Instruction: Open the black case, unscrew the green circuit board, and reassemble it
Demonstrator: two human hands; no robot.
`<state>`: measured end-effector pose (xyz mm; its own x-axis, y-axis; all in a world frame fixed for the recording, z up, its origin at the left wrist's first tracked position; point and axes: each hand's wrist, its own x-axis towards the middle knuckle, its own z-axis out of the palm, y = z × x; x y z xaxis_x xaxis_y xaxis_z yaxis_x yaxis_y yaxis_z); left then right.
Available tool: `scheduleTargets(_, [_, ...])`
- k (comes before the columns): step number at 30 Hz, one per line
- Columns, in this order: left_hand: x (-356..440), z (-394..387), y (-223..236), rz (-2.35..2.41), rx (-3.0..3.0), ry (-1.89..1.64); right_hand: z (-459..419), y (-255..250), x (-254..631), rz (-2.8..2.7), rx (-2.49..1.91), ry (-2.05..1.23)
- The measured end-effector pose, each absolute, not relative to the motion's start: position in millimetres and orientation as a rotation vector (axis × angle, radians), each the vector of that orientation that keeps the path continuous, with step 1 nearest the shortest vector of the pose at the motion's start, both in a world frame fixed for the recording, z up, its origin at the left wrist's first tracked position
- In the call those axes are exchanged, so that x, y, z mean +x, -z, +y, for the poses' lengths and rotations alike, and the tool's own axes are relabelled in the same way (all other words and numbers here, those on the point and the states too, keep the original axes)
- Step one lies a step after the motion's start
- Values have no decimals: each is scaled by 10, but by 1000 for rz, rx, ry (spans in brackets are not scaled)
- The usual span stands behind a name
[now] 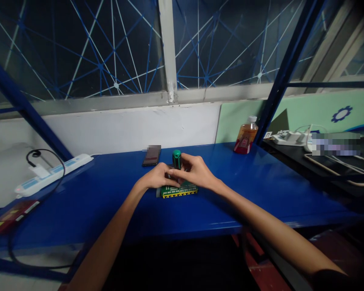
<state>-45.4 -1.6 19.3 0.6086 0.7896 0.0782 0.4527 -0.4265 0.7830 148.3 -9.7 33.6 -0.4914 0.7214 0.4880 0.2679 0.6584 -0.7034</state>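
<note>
The right hand (198, 171) is grasping a green-handled screwdriver (176, 155) upright over a yellow-edged green board (183, 190), the left hand (157, 176) is curling beside it, its hold impossible to tell, and the board is lying on a blue table (248, 198) before a phone (152, 155).

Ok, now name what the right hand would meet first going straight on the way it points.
Probably the left hand: the right hand, on the green-handled screwdriver, points across at it. The two overlap in view, so whether they touch is unclear.
</note>
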Motion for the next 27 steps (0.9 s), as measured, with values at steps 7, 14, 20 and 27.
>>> scheduleTargets(7, [-464, 7, -155, 1008, 2084, -592, -98, -359, 1487, -2031, -771, -703])
scheduleTargets(14, [-445, -13, -184, 1017, 2094, -600, -77, -346, 1482, -2017, -775, -683])
scheduleTargets(20, [-442, -8, -163, 1022, 2091, -614, -79, -327, 1481, -2019, -740, -796])
scheduleTargets(27, [-411, -23, -172, 1003, 2075, -593, -101, -312, 1476, -2021, -725, -842])
